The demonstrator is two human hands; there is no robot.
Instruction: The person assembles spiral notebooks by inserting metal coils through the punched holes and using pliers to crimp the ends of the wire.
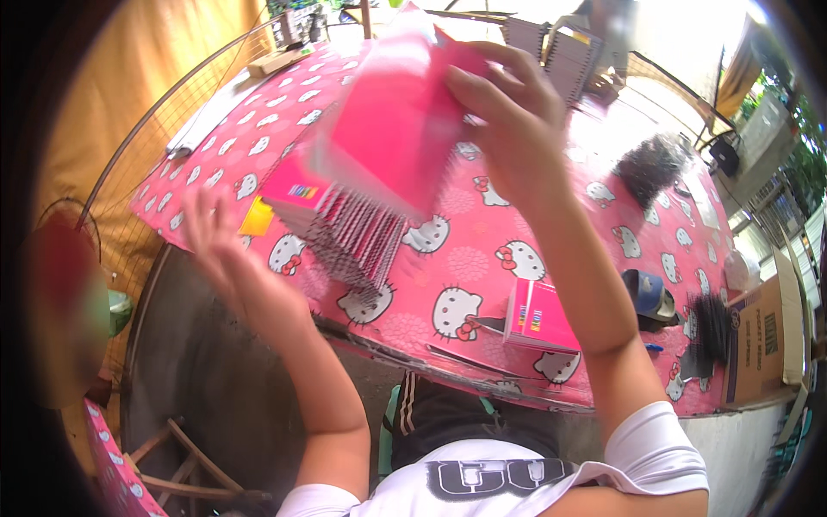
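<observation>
High over the table, my right hand grips a pink-covered notebook by its upper right part. The notebook is tilted and smeared by motion. My left hand is raised with its fingers apart and holds nothing; it is blurred too. Between the hands and lower down stands a tall stack of pink spiral notebooks, their bound edges facing me. A small yellow piece lies between that stack and my left hand. Below my right forearm sits a smaller pile of pink notebooks near the front edge.
A patterned pink cloth covers the table. At the right are a blue-and-black object, a bundle of thin black strands, a dark wiry heap and a cardboard box. Across the table, a person is near spiral-bound notebooks.
</observation>
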